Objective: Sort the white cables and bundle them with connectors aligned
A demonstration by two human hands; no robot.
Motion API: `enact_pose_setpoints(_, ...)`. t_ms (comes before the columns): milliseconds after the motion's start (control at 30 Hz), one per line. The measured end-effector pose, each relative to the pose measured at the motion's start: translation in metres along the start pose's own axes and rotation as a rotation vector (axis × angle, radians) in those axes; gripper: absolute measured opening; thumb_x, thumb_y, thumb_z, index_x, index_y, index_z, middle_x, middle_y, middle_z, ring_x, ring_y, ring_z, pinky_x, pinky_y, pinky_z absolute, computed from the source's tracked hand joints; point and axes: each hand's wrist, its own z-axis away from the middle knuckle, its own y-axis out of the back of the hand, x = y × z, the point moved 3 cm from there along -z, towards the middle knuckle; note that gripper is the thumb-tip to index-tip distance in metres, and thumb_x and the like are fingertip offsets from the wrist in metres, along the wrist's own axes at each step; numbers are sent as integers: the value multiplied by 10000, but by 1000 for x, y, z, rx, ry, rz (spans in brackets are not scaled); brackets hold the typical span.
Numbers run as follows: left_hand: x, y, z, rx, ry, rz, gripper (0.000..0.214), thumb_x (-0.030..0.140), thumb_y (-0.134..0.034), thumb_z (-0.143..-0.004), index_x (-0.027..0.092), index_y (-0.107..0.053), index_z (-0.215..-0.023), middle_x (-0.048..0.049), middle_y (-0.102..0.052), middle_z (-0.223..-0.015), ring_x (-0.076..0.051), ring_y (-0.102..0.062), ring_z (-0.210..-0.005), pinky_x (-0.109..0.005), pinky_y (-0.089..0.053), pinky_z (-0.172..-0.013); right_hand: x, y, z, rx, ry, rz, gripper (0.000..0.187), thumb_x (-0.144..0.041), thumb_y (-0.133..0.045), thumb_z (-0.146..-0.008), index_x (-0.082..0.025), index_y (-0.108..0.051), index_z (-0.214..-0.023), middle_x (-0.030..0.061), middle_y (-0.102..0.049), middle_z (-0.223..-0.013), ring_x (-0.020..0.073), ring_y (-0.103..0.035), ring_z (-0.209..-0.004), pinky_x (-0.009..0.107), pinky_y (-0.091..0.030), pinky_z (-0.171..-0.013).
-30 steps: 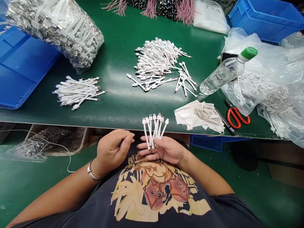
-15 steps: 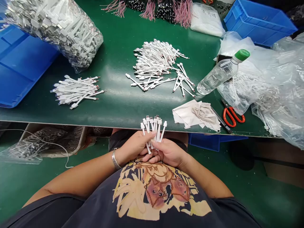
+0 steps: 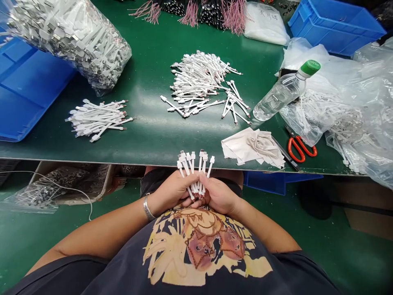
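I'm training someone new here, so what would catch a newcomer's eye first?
Probably the fan of white cables held in the left hand and right hand, at the near edge of the green bench. Next might come the bulging clear bag at upper left and the pile of loose cables mid-bench, left of the green-capped bottle.

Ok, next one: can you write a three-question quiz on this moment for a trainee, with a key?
1. Multiple choice: what do the left hand and right hand hold between them?
A) pink wires
B) short white cables
C) a blue bin

2. True or false: in the head view, the scissors lie to the right of the crumpled cloth.

3. Fill in: the cap on the clear bottle is ____ in colour.

Key: 1 B; 2 true; 3 green.
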Motion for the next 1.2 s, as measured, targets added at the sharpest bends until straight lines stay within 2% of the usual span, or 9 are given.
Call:
enact_pose_setpoints(267,7,-5,4,62,-72,2,330,392,-566,-831,148,-514,-616,37,-484,-399,-43,-322,-270,-154,-190,-285,0,0,0,56,67,28,621,-639,-513,-792,-60,-670,-956,160,-699,-853,167,-682,-682,221,-545,-539)
enact_pose_setpoints(367,6,-4,4,64,-108,6,307,385,-575,-829,143,-545,-641,34,-506,-430,-44,-348,-285,-152,-196,-287,-3,-3,1,92,62,61,587,-629,-534,-782,-81,-674,-941,135,-698,-850,147,-671,-634,222,-545,-541)
enact_pose_setpoints(467,5,-4,4,75,-143,14,285,390,-578,-826,149,-557,-675,36,-518,-468,-46,-363,-301,-155,-222,-290,-4,-5,1,95,71,124,626,-660,-494,-787,-78,-680,-919,133,-696,-833,137,-665,-630,215,-539,-550)
enact_pose_setpoints(633,4,-7,4,139,-162,51,271,396,-590,-817,166,-528,-687,63,-456,-453,-48,-348,-307,-161,-284,-300,-1,-3,-1,83,142,165,675,-682,-444,-799,-66,-673,-950,139,-692,-820,132,-656,-623,219,-534,-556)
enact_pose_setpoints(767,4,-8,4,147,-114,83,285,426,-604,-796,162,-541,-707,64,-446,-450,-45,-326,-292,-165,-281,-280,0,-1,0,30,130,127,721,-712,-470,-758,-64,-653,-1019,157,-694,-861,142,-662,-648,217,-535,-567)
enact_pose_setpoints(867,6,-6,4,97,-28,113,356,493,-565,-800,150,-565,-701,60,-408,-414,-55,-329,-286,-180,-312,-291,-5,0,2,-35,115,52,765,-741,-488,-718,-107,-597,-1134,154,-695,-921,151,-674,-688,225,-545,-592)
enact_pose_setpoints(1033,19,-4,6,-15,125,187,589,658,-377,-811,137,-647,-865,-10,-541,-483,-85,-386,-294,-199,-301,-279,-18,-4,7,-161,52,-12,855,-806,-381,-703,-167,-489,-1261,151,-688,-996,185,-692,-769,260,-562,-619)
enact_pose_setpoints(1100,24,-4,8,-44,136,212,612,660,-366,-811,124,-655,-879,-24,-560,-495,-89,-389,-290,-206,-308,-278,-22,-6,7,-190,25,-33,864,-816,-331,-712,-158,-504,-1244,151,-688,-999,199,-694,-802,260,-564,-622)
enact_pose_setpoints(1200,26,-3,8,-70,115,231,456,539,-463,-819,125,-654,-835,-26,-589,-526,-92,-429,-307,-207,-341,-305,-25,-8,8,-216,-4,-66,824,-793,-303,-753,-145,-541,-1205,144,-692,-991,199,-696,-818,243,-561,-619)
